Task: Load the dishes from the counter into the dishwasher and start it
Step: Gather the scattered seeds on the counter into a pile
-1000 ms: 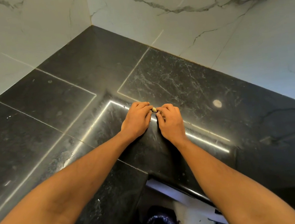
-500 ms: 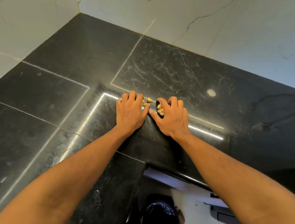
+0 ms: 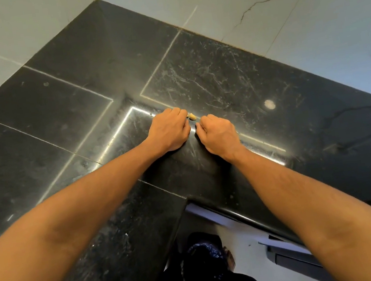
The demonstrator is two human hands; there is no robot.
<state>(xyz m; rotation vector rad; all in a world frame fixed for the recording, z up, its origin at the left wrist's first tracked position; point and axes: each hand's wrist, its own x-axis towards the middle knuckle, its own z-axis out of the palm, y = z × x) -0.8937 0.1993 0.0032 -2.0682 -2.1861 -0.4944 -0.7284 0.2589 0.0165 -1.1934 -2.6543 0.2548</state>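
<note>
Pale bits: a few small yellowish pieces [image 3: 192,116] lay on the black stone worktop [image 3: 56,110], in the gap between the two hands, near the inner corner of the L-shaped top.
Left hand: the left hand [image 3: 169,130] rested knuckles-up on the worktop, its fingertips just beside the pale bits.
Left grip: narrow, fingers curled under the palm (I could not tell whether anything was held inside).
Right hand: the right hand [image 3: 219,133] rested on the worktop just to the right of the left hand, the two close but apart.
Right grip: also narrow, fingers tucked in; a pale sliver showed by the thumb, but I could not tell if it was pinched.
Forearms: both were bare and reached forward from the lower corners of the view.
Worktop: dark, scratched, crossed by thin light seams, with a pale round spot [image 3: 269,104] well to the right of the hands.
Wall: white veined marble wall [image 3: 307,28] met the worktop on two sides.
Below the edge: a dark shiny bag [image 3: 203,257] sat on the pale floor [image 3: 241,239], and a grey unit [image 3: 291,256] stood under the worktop's right run.
</note>
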